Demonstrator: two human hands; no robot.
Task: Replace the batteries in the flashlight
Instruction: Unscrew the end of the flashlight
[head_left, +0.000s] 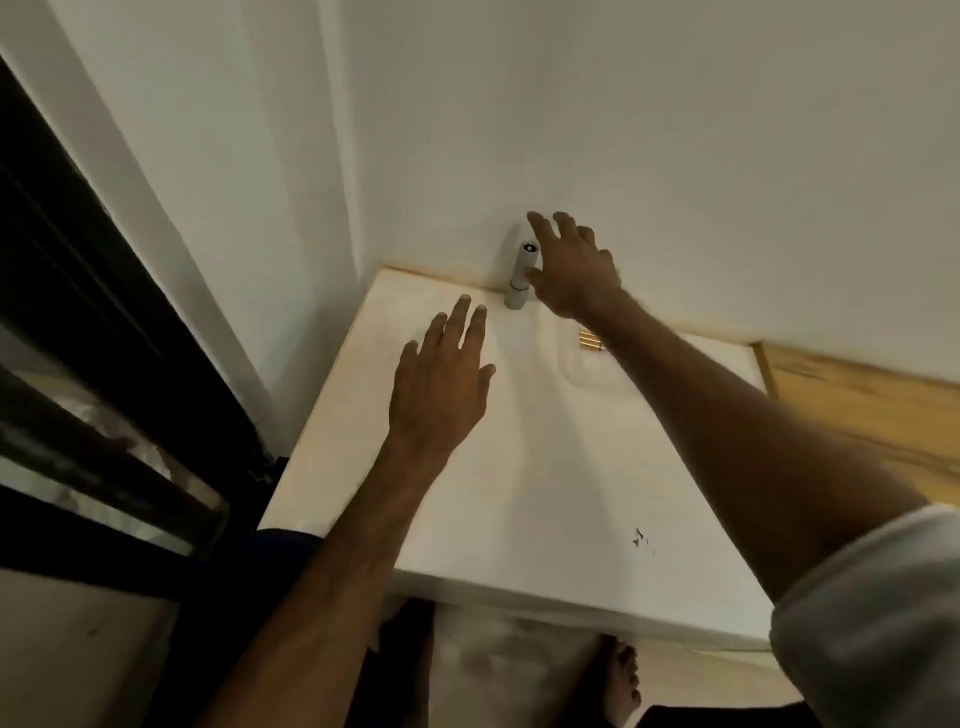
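Note:
A grey flashlight (521, 273) stands upright at the far edge of the white table (519, 467), against the wall. My right hand (571, 270) reaches to it with fingers spread; the thumb touches its right side, the other fingers are behind and beside it. My left hand (441, 384) hovers flat over the table, left of and nearer than the flashlight, fingers straight, holding nothing. Several gold-coloured batteries (590, 342) lie side by side in a shallow white tray (582, 374) to the right, partly hidden by my right forearm.
The white wall (623, 130) rises directly behind the table. A dark window frame (78, 312) runs along the left. A wooden surface (857, 405) adjoins the table at the right. My bare foot (621, 680) shows below the table's near edge.

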